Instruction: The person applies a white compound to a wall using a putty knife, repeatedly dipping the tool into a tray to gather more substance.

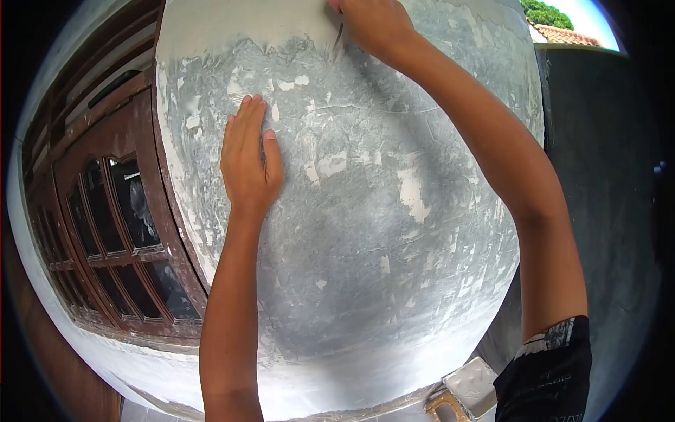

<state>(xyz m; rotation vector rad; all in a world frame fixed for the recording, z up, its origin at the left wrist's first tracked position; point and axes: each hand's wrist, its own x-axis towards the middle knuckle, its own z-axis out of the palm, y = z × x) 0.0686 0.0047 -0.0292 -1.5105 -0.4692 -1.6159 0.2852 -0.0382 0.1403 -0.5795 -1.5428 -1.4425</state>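
Apparently the left hand (253,158) lies flat on the wall (373,246), likely rigid, best palm-braced; I cannot tell the right hand (376,28)'s grip.

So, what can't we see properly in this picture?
All in the head view:
Right hand: partly cut off by the top edge, so its grip and what the thin dark strip beside it belongs to can't be told.
Lettering on the black sleeve: too small and blurred to read.
Behind the window panes: too dark.
Yellow-brown thing: cut off by the bottom edge.
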